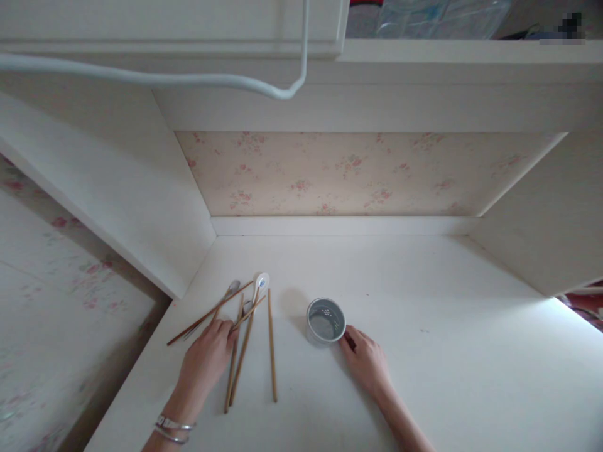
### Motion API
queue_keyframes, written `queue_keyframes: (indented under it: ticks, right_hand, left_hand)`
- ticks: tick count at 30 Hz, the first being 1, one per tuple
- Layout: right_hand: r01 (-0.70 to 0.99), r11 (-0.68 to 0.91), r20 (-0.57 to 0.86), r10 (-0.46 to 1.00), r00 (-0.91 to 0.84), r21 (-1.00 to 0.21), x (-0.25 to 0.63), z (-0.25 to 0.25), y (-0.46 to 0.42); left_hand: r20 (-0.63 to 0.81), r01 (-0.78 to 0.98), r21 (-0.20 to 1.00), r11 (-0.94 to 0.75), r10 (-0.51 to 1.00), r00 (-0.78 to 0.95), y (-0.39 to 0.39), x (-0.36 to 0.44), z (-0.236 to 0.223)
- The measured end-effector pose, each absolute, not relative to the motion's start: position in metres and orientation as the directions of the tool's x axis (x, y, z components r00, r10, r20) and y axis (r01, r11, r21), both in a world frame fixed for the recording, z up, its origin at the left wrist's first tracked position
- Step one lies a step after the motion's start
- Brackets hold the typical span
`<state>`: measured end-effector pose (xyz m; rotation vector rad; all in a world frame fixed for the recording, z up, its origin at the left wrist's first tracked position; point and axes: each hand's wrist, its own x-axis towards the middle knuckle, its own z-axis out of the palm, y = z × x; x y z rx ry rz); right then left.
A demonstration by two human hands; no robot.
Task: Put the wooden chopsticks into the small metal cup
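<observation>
My left hand (207,355) is closed among a loose pile of utensils, with a short visible length of chopstick (254,308) coming out from its fingertips. Around it lie a dark brown chopstick (188,328), several lighter wooden chopsticks, a white spoon (260,282) and a metal spoon (233,287). One chopstick (272,351) lies apart, to the right of the pile. A grey perforated utensil cup (325,339) stands upright, its inside showing no utensils. My right hand (366,359) has curled fingers against the cup's right side, gripping near the rim.
The white tabletop (447,376) sits in a nook with side panels and a floral back wall (311,169). Overhead, a white cable (188,79) hangs in front of a cabinet (164,25). Clear plastic containers (438,19) sit on the upper shelf at right.
</observation>
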<state>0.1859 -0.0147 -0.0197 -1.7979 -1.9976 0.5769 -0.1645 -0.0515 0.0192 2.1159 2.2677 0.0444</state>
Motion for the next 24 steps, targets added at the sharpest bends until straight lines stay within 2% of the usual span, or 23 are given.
queue_keyframes:
  ticks: [3,6,8,11,14,16,19,22,24]
  right_hand:
    - [0.818,0.098,0.022,0.994,-0.104,-0.567,0.186,-0.017,-0.016]
    - [0.788,0.110,0.035,0.993,-0.112,-0.605,0.187,-0.014,-0.018]
    - [0.770,0.122,0.042,0.992,-0.123,-0.626,0.188,-0.013,-0.019]
    - [0.750,0.139,0.048,0.989,-0.142,-0.647,0.189,-0.013,-0.020]
    - [0.740,0.140,0.046,0.988,-0.147,-0.658,0.191,-0.014,-0.020]
    - [0.735,0.142,0.045,0.988,-0.150,-0.664,0.193,-0.014,-0.020]
    - [0.722,0.166,0.060,0.984,-0.170,-0.672,0.195,-0.013,-0.021]
    - [0.712,0.190,0.078,0.979,-0.187,-0.676,0.196,-0.011,-0.023]
    - [0.707,0.193,0.082,0.979,-0.189,-0.680,0.196,-0.010,-0.024]
  left_hand:
    - [-0.042,0.995,0.084,0.059,0.998,-0.056,-0.050,-0.159,0.015]
    - [0.002,0.988,0.146,0.040,0.999,-0.041,-0.044,-0.150,0.016]
    - [0.071,0.980,0.200,0.008,0.997,-0.023,-0.038,-0.144,0.024]
    - [0.249,0.953,0.293,-0.081,0.969,0.006,-0.030,-0.130,0.047]
    - [0.387,0.885,0.436,-0.164,0.922,-0.020,-0.027,-0.107,0.084]
    - [0.371,0.794,0.580,-0.182,0.927,-0.058,-0.025,-0.088,0.110]
    - [0.338,0.536,0.815,-0.223,0.933,-0.126,-0.019,-0.059,0.145]
    - [0.388,0.293,0.893,-0.341,0.914,-0.120,-0.004,-0.034,0.163]
    - [0.404,0.215,0.901,-0.378,0.910,-0.096,0.009,-0.020,0.164]
